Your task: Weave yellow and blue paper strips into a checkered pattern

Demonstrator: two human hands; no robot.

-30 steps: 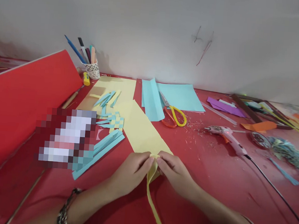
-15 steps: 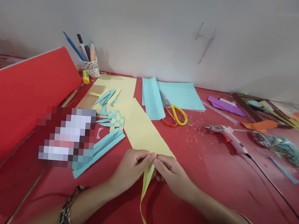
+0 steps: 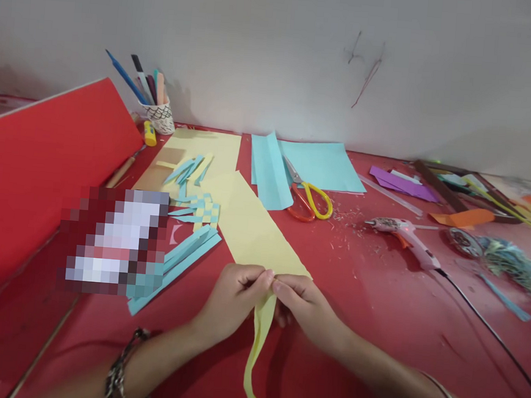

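My left hand (image 3: 239, 295) and my right hand (image 3: 310, 304) meet at the near end of a long pale-yellow paper sheet (image 3: 258, 223). Thumbs and fingers of both pinch paper there, almost touching. From between them a narrow yellow paper strip (image 3: 259, 339) hangs toward me, bent and slightly twisted. Whether strip and sheet are still joined is hidden under my fingers. Left of my hands lie folded blue paper strips (image 3: 184, 260) and a small blue-and-yellow woven paper piece (image 3: 207, 210).
Scissors (image 3: 311, 196) rest against blue paper (image 3: 323, 164) at the back. A pink glue gun (image 3: 409, 241) with a black cord lies to the right, near a tangled bundle of paper shreds (image 3: 513, 261). On the left are a pen cup (image 3: 160, 117), a red board (image 3: 52, 164) and a blurred-out item.
The hanging yellow strip has turned and swung a little left, showing more of its width. Both hands keep their pinch in nearly the same spot.
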